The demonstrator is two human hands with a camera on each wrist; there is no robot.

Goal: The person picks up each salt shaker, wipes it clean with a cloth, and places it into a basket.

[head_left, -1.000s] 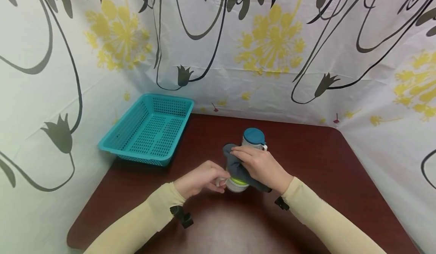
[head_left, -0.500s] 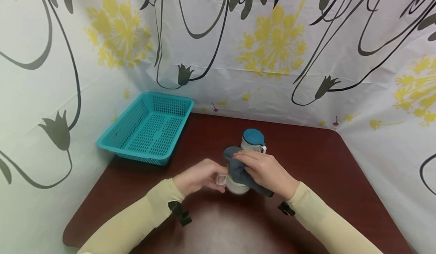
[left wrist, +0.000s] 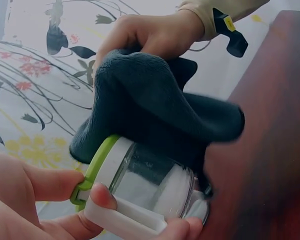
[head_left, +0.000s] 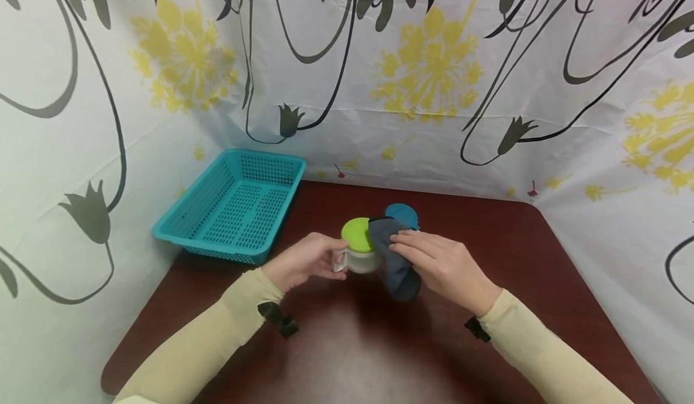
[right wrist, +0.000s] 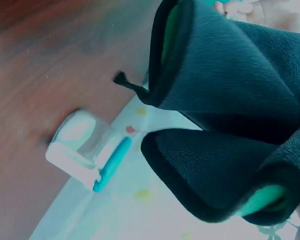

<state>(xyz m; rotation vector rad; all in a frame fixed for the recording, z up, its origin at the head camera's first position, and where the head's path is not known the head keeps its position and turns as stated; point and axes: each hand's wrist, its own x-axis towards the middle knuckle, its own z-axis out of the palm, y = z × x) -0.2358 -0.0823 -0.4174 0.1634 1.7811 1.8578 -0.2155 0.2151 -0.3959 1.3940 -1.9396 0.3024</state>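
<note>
My left hand point(head_left: 308, 261) grips the white handle point(left wrist: 125, 220) of a clear jar point(left wrist: 152, 185) with a green lid point(head_left: 356, 234). The thumb presses by the lid's edge in the left wrist view. A dark grey cloth point(head_left: 400, 265) is held in my right hand point(head_left: 444, 267), bunched and draped against the jar's right side. The cloth covers part of the lid and jar. Behind it stands a second handled jar point(right wrist: 80, 137) with a blue lid point(head_left: 402, 214); in the head view its body is mostly hidden by the cloth.
A turquoise plastic basket point(head_left: 265, 226) with perforated sides stands at the back left of the dark red table point(head_left: 488, 229). A white curtain point(head_left: 325, 133) with printed flowers hangs behind the table and along both sides.
The green-lidded jar has moved up in the head view with my left hand. The cloth has shifted rightward, uncovering most of the green lid.
</note>
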